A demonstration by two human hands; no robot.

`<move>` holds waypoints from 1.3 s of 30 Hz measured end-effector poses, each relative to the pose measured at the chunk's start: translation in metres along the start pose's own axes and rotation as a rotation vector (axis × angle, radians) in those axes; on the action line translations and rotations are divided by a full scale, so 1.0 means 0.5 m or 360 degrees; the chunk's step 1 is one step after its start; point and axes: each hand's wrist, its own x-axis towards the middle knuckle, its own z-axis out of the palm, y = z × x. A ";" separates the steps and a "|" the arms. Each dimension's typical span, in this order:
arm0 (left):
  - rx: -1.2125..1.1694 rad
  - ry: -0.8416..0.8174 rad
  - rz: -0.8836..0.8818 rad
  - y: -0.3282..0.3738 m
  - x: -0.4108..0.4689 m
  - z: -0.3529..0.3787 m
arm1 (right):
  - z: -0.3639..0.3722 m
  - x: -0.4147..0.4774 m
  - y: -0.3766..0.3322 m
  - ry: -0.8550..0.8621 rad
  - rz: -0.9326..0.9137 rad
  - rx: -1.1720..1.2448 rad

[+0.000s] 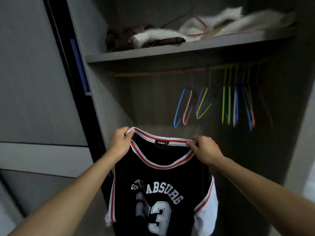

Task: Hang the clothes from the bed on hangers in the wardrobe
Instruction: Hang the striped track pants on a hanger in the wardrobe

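Observation:
A dark navy jersey (163, 189) with white sleeves, a red-and-white striped collar and white lettering hangs in front of the open wardrobe. My left hand (119, 142) pinches the collar at its left end. My right hand (205, 149) pinches the collar at its right end, so the neck opening is stretched wide between them. Several empty coloured wire hangers (226, 103) hang on the wooden rail (153, 72) above and to the right of the jersey. No hanger is inside the jersey that I can see.
A grey shelf (170, 50) above the rail carries folded white and brown cloth and a pink wire hanger (201, 26). The wardrobe's left side panel (102, 92) and a sliding door (37, 82) stand close on the left. The left part of the rail is bare.

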 end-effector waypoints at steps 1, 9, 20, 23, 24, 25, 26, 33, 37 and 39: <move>0.0014 0.0036 0.0025 -0.004 0.025 -0.004 | 0.007 0.030 -0.009 0.0000 -0.0036 -0.0045; 0.0127 0.0114 0.0192 -0.015 0.201 -0.015 | -0.033 0.275 -0.085 0.0408 -0.0301 0.0219; 0.0139 0.0027 0.0237 -0.131 0.258 0.044 | -0.027 0.569 -0.094 0.0357 0.0659 0.0958; 0.0139 -0.0020 0.0238 -0.165 0.276 0.031 | -0.015 0.675 -0.043 0.0539 0.0768 0.1112; 0.0133 -0.0045 0.0254 -0.176 0.282 0.024 | -0.021 0.706 -0.034 0.0595 0.0759 0.1119; 0.0129 -0.0069 0.0272 -0.185 0.287 0.018 | -0.033 0.724 -0.037 0.0622 0.0742 0.1146; 0.0125 -0.0096 0.0280 -0.196 0.293 0.012 | -0.051 0.714 -0.066 0.0634 0.0732 0.1167; 0.0061 -0.0266 0.0340 -0.265 0.343 -0.002 | -0.035 0.563 -0.193 0.0630 0.0380 0.0882; 0.0076 -0.0376 0.0346 -0.287 0.341 0.027 | 0.011 0.439 -0.189 0.0831 0.0173 0.0417; 0.0083 -0.0410 0.0334 -0.293 0.327 0.038 | 0.032 0.382 -0.199 0.0780 0.0066 0.0442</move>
